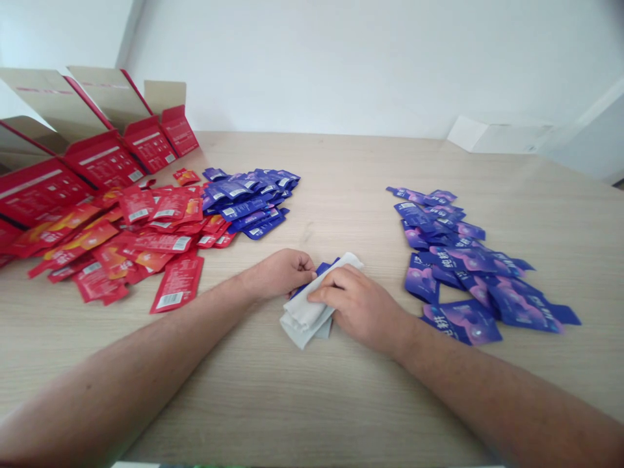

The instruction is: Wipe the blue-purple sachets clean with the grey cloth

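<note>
One left hand (277,274), one right hand (358,309), one folded cloth (307,312), three sachet heaps (248,201), roughly four red cartons (102,162)

Left hand (277,274) and right hand (358,307) on a folded pale grey cloth (305,307), centre of the light wood worktop (341,195); blue sachet (322,268) protruding beneath the cloth. Centre left: loose red sachets (146,244) beside a heap of blue sachets (248,201). Right: scattered purple sachets (468,273). Upper left: open red cartons (104,159).
</note>
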{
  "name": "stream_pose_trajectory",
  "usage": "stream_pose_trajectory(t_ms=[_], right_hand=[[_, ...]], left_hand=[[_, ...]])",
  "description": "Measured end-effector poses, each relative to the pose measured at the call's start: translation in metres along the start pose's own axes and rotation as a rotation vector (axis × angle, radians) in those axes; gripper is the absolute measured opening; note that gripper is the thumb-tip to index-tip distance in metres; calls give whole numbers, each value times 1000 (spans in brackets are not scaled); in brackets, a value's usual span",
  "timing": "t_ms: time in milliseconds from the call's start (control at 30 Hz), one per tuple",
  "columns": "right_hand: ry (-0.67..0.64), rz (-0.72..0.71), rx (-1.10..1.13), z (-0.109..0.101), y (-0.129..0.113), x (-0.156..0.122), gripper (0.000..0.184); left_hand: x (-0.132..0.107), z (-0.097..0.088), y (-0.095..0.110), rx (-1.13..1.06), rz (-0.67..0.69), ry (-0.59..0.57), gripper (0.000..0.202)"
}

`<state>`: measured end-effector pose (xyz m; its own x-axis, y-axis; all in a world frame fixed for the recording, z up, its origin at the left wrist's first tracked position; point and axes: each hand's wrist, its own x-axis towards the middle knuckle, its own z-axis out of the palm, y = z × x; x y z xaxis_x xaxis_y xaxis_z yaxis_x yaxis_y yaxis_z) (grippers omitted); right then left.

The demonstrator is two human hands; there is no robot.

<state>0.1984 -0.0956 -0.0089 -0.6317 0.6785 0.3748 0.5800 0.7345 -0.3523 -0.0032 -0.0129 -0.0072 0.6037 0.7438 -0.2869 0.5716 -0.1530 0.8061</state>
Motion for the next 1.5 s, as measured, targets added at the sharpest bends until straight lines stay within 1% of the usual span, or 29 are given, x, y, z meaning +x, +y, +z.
stream_pose_trajectory(t_ms=[67, 133, 300, 367, 433, 500, 567, 633, 700, 767, 867, 933, 1067, 1133, 1200, 1267, 1433, 1500], right_hand=[[-32, -75, 14, 1, -4, 0, 23], [-47, -105, 20, 1, -5, 0, 21], [9, 43, -16, -2, 5, 1, 37], [2, 26, -12, -2, 3, 1, 34], [-25, -49, 6, -1, -2, 1, 25], [-40, -93, 20, 0, -3, 0, 22], [-32, -67, 15, -1, -1, 0, 25], [3, 4, 1, -2, 4, 0, 33], [24, 41, -4, -1, 5, 1, 37], [12, 8, 10, 0, 1, 1, 32], [-44, -73, 26, 1, -4, 0, 23], [-53, -54, 20, 0, -2, 0, 24], [-2, 45, -10, -1, 5, 1, 37], [7, 22, 1, 0, 3, 1, 33], [-12, -43, 20, 2, 0, 1, 25], [-24, -74, 29, 3, -1, 0, 22], [17, 50, -12, 1, 6, 1, 37], [16, 39, -6, 1, 3, 1, 35]], left_hand=[[0, 0, 0, -16, -6, -10, 22], [-1, 0, 0, -24, -10, -11, 24], [0, 0, 1, -17, -25, -2, 21], [0, -1, 1, -14, -14, -4, 21], [-1, -1, 1, -20, -4, -14, 23], [-1, -1, 1, -28, -7, -19, 25], [-1, -1, 2, -26, -21, -12, 24], [0, -1, 3, -10, -29, 2, 22], [-1, -1, 3, 4, -25, 5, 21], [-1, -1, 3, -4, -14, -7, 22], [-2, -1, 2, -24, -5, -18, 24], [-1, -1, 2, -23, -3, -18, 23], [-1, -1, 2, 10, 0, 11, 20], [-1, -1, 2, 5, -1, 11, 21], [-1, -1, 1, -14, -6, -5, 23], [-2, -1, 1, -23, -8, -15, 24], [-1, -2, 1, 11, -7, -2, 21], [-1, -2, 2, 12, -11, -2, 22]])
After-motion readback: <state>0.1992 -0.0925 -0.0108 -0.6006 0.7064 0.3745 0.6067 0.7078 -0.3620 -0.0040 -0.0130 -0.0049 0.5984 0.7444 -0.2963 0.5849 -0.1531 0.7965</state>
